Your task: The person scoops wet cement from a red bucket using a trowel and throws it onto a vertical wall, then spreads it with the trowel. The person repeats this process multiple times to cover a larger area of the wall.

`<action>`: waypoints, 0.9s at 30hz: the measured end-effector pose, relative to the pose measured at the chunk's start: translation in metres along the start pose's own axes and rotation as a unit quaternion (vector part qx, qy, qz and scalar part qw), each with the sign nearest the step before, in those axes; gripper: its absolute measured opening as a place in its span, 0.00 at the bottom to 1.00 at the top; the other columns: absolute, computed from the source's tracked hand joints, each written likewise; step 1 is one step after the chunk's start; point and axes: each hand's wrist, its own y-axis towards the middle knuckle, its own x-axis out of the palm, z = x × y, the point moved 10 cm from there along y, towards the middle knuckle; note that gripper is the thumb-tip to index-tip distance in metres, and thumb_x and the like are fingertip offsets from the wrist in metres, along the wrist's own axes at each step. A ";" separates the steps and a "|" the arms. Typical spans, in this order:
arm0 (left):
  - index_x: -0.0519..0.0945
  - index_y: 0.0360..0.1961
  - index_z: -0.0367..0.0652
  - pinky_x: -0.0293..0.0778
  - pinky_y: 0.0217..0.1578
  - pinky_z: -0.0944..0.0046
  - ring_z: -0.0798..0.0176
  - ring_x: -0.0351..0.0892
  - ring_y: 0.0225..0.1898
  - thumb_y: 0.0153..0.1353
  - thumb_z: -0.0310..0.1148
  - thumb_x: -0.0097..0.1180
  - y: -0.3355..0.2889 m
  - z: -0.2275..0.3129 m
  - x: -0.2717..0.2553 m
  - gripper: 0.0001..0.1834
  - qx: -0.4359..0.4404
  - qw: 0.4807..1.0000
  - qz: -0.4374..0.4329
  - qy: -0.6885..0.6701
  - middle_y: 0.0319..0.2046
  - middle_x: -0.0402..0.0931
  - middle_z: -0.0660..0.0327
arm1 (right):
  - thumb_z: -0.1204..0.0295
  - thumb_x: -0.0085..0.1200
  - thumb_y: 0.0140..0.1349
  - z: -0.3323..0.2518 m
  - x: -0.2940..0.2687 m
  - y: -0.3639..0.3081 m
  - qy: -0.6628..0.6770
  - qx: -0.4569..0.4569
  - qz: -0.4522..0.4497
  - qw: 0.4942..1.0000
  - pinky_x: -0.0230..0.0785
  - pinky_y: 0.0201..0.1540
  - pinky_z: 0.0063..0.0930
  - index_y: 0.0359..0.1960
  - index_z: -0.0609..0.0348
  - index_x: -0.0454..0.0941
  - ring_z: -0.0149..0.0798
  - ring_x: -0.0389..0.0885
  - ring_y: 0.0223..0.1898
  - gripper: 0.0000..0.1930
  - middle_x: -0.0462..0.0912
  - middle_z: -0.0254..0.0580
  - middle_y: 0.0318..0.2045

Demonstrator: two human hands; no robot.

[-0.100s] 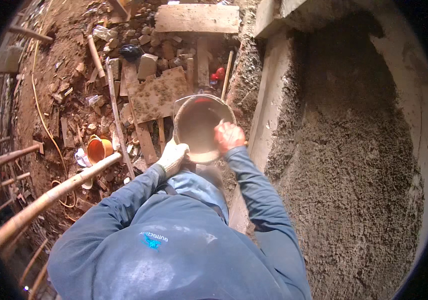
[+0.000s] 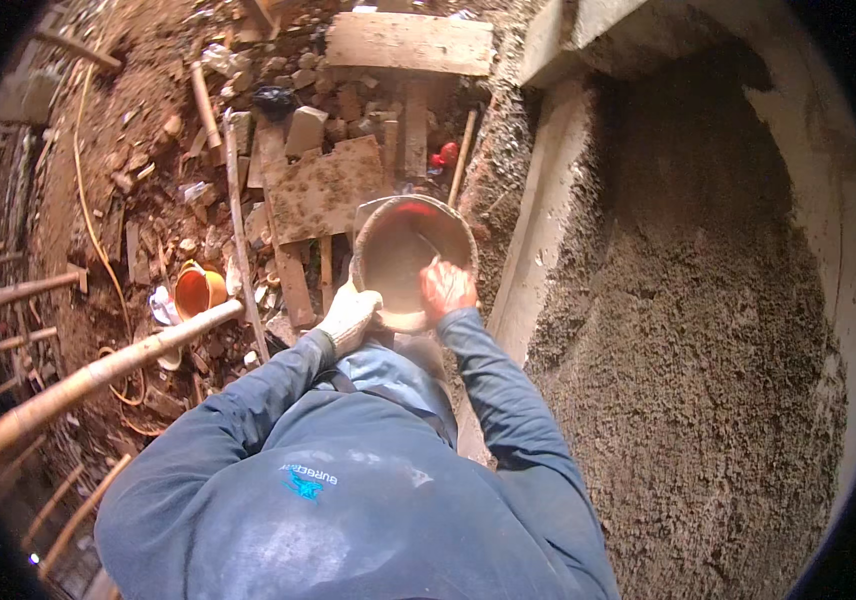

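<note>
A round bucket (image 2: 397,255) with a pale, mortar-crusted rim is in front of my body, its mouth facing up. Grey material lines it, and some red shows on its far inner wall. My left hand (image 2: 352,312), in a whitish knit glove, is closed on the near-left rim. On the right side, my right hand (image 2: 447,289), reddish, is closed in a fist at the bucket's mouth. From that fist a thin shank of what looks like a trowel (image 2: 429,244) reaches into the bucket; its blade is not clear.
Rough grey render covers the wall (image 2: 708,380) on my right, beside a concrete ledge (image 2: 538,220). A bamboo pole (image 2: 113,375) crosses at left near an orange bucket (image 2: 198,291). Boards, including a stained plywood piece (image 2: 333,187), lie among rubble ahead.
My right hand has moved left and slightly down, further over the bucket's mouth, and the tool's thin shank now shows inside. My left hand keeps its hold on the rim.
</note>
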 end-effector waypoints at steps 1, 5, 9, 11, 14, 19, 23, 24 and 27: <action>0.78 0.55 0.37 0.80 0.39 0.62 0.65 0.80 0.36 0.61 0.26 0.57 -0.006 -0.004 -0.003 0.19 0.020 1.000 0.005 0.020 0.37 0.81 0.61 | 0.66 0.54 0.67 -0.010 0.008 -0.016 0.014 -0.015 -0.007 1.000 0.81 0.38 0.49 0.35 0.54 0.84 0.49 0.88 0.34 0.09 0.85 0.45 0.29; 0.79 0.55 0.36 0.79 0.39 0.63 0.66 0.79 0.36 0.62 0.27 0.58 -0.021 -0.041 -0.007 0.19 0.034 0.999 -0.003 -0.009 0.38 0.81 0.61 | 0.65 0.56 0.64 -0.022 0.007 -0.063 0.031 -0.095 -0.057 0.993 0.82 0.37 0.49 0.28 0.49 0.88 0.51 0.91 0.36 0.10 0.89 0.48 0.31; 0.78 0.59 0.38 0.78 0.39 0.63 0.65 0.78 0.36 0.60 0.25 0.57 -0.026 -0.051 -0.009 0.23 0.047 0.998 0.024 -0.034 0.39 0.80 0.61 | 0.67 0.54 0.66 -0.001 -0.088 -0.072 -0.037 -0.154 0.037 0.987 0.80 0.32 0.51 0.33 0.52 0.84 0.51 0.88 0.29 0.08 0.86 0.46 0.29; 0.78 0.59 0.39 0.78 0.39 0.63 0.65 0.76 0.36 0.60 0.25 0.57 -0.037 -0.041 -0.005 0.24 0.085 0.995 0.033 -0.028 0.39 0.80 0.61 | 0.65 0.54 0.68 0.005 -0.131 -0.059 -0.091 -0.097 0.001 0.991 0.80 0.34 0.49 0.36 0.54 0.82 0.50 0.87 0.31 0.08 0.85 0.46 0.29; 0.78 0.55 0.38 0.75 0.37 0.63 0.66 0.72 0.35 0.59 0.27 0.58 -0.057 -0.012 0.005 0.21 0.118 0.991 0.030 -0.048 0.38 0.78 0.62 | 0.65 0.55 0.67 0.002 -0.162 -0.038 -0.066 -0.081 0.049 0.993 0.82 0.39 0.49 0.33 0.53 0.84 0.50 0.90 0.36 0.09 0.88 0.47 0.32; 0.80 0.45 0.38 0.74 0.34 0.65 0.69 0.71 0.30 0.60 0.29 0.60 -0.082 0.026 0.002 0.13 0.131 0.990 0.044 -0.038 0.29 0.76 0.66 | 0.68 0.58 0.63 -0.024 -0.079 -0.007 -0.068 -0.133 0.002 0.989 0.82 0.44 0.52 0.38 0.47 0.89 0.53 0.89 0.39 0.07 0.87 0.46 0.35; 0.80 0.56 0.32 0.79 0.40 0.57 0.58 0.80 0.35 0.63 0.35 0.60 -0.032 -0.017 -0.038 0.23 0.149 0.984 0.063 0.072 0.37 0.84 0.54 | 0.66 0.58 0.64 -0.064 -0.054 -0.024 -0.044 -0.186 -0.025 0.981 0.83 0.44 0.51 0.35 0.43 0.90 0.51 0.90 0.40 0.08 0.89 0.44 0.36; 0.79 0.58 0.29 0.81 0.42 0.54 0.53 0.83 0.37 0.64 0.38 0.60 -0.021 -0.027 -0.045 0.26 0.166 0.977 0.075 0.111 0.39 0.86 0.50 | 0.64 0.57 0.66 -0.070 -0.042 -0.028 -0.055 -0.211 -0.027 0.975 0.83 0.43 0.50 0.35 0.41 0.91 0.50 0.91 0.40 0.09 0.90 0.42 0.36; 0.78 0.63 0.33 0.81 0.43 0.58 0.58 0.83 0.38 0.62 0.35 0.60 -0.022 -0.038 -0.045 0.28 0.142 0.983 0.096 0.066 0.41 0.85 0.51 | 0.64 0.59 0.66 -0.074 -0.055 -0.041 -0.121 -0.209 -0.156 0.958 0.83 0.44 0.48 0.39 0.40 0.88 0.49 0.90 0.40 0.06 0.88 0.39 0.39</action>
